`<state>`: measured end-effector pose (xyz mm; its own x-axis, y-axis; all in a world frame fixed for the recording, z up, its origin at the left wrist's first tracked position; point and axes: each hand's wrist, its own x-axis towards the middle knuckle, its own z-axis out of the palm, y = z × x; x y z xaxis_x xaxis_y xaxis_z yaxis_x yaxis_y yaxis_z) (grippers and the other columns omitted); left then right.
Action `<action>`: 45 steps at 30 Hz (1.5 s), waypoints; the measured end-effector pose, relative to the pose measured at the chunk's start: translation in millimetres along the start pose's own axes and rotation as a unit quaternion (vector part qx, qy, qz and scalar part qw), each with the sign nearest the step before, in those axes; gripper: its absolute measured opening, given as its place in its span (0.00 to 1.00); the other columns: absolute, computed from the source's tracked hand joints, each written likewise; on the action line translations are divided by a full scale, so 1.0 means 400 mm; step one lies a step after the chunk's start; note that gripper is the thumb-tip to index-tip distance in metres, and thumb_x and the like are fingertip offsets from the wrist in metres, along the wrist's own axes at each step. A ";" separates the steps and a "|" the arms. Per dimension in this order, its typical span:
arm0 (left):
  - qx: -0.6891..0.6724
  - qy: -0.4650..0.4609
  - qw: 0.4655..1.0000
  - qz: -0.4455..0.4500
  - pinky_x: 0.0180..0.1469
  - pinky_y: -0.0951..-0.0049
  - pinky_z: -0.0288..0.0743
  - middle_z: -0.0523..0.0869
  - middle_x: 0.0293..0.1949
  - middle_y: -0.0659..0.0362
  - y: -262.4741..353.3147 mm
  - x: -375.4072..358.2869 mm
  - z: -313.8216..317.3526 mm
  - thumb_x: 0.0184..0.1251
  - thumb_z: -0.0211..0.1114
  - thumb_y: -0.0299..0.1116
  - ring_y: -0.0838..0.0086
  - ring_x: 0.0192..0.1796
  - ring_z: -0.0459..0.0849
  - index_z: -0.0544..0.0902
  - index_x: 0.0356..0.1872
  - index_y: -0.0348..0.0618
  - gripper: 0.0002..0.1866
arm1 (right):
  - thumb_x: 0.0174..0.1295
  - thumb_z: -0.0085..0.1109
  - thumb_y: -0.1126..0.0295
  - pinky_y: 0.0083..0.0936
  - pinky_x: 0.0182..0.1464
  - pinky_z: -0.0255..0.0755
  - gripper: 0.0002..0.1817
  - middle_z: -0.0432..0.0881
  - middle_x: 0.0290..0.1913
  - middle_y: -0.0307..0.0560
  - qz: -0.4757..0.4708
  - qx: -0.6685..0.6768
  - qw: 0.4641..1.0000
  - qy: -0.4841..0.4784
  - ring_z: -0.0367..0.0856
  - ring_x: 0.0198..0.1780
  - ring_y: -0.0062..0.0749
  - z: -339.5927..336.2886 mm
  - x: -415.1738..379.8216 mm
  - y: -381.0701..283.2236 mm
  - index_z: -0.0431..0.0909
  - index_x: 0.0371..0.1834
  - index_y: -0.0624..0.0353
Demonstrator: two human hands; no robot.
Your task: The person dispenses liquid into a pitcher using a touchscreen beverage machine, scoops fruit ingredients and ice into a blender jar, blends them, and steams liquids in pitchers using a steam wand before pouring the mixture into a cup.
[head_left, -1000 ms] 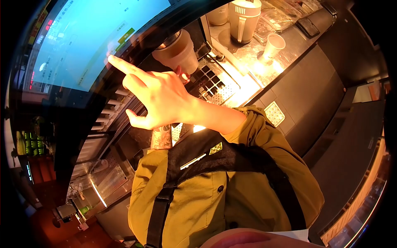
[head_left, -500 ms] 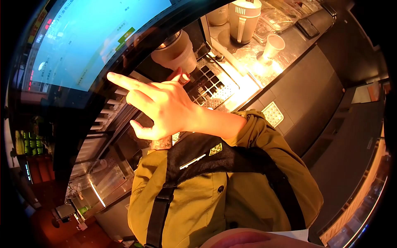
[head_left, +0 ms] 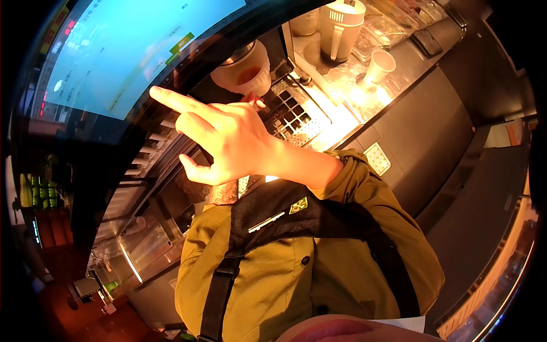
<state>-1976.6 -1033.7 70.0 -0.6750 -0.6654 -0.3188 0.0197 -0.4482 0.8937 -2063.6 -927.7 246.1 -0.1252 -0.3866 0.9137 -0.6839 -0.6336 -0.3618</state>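
Observation:
My right hand reaches leftward across the middle with its back up. One long finger stretches out near the lower edge of a lit screen, other fingers are bent and spread, and nothing is in it. My left hand is mostly hidden behind the right one; only fingertips show, against the lower side of a whitish container. Something brownish shows inside that container. The tattooed wrist of my left arm appears below the right hand.
A black grate lies right of the container. On the metal counter stand a white lidded jug and a pale cup. Clear trays sit beyond them. Rows of white spouts or handles run beneath the screen.
The view has shifted slightly. The container's opening shows more, with the brownish contents clearer. My right hand keeps nearly the same pose, with its long fingertip a little higher in view.

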 end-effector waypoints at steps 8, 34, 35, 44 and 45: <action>-0.033 0.001 0.999 -0.012 0.54 0.70 0.70 0.80 0.35 0.59 0.000 0.041 0.004 0.72 0.53 0.38 0.72 0.47 0.77 0.78 0.40 0.39 0.12 | 0.38 0.61 0.66 0.24 0.14 0.67 0.17 0.67 0.64 0.56 0.019 -0.023 0.999 -0.039 0.78 0.18 0.33 0.010 0.003 0.025 0.69 0.27 0.65; 0.071 0.014 0.991 0.114 0.52 0.74 0.67 0.78 0.33 0.63 -0.037 0.077 0.074 0.73 0.50 0.37 0.77 0.43 0.75 0.78 0.36 0.40 0.13 | 0.37 0.65 0.77 0.13 0.23 0.73 0.16 0.72 0.60 0.60 0.029 0.048 0.998 0.031 0.79 0.23 0.21 -0.110 0.012 0.054 0.71 0.31 0.63; 0.049 0.013 0.994 0.093 0.52 0.75 0.67 0.78 0.33 0.63 -0.007 0.048 0.107 0.73 0.50 0.37 0.77 0.42 0.74 0.78 0.35 0.40 0.13 | 0.37 0.65 0.76 0.14 0.24 0.74 0.17 0.73 0.60 0.60 0.025 0.020 0.999 0.033 0.79 0.24 0.21 -0.134 0.041 0.066 0.71 0.33 0.64; -0.001 -0.069 0.995 0.078 0.54 0.70 0.66 0.77 0.41 0.61 -0.019 0.070 0.075 0.74 0.48 0.42 0.74 0.50 0.73 0.77 0.32 0.40 0.18 | 0.36 0.65 0.74 0.15 0.20 0.70 0.16 0.80 0.52 0.55 -0.062 -0.070 0.996 0.009 0.77 0.21 0.21 -0.184 0.160 0.087 0.74 0.31 0.64; -0.006 -0.059 0.996 0.073 0.54 0.70 0.66 0.77 0.40 0.61 -0.011 0.059 0.082 0.74 0.48 0.42 0.74 0.50 0.73 0.77 0.32 0.40 0.18 | 0.37 0.64 0.70 0.16 0.19 0.68 0.13 0.80 0.53 0.49 -0.077 -0.070 0.994 -0.012 0.75 0.18 0.22 -0.162 0.136 0.085 0.72 0.27 0.61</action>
<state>-2016.8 -1027.9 68.7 -0.7468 -0.6489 -0.1457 0.1325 -0.3599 0.9235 -2140.1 -926.8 295.4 0.0047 -0.3086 0.9512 -0.7875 -0.5874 -0.1867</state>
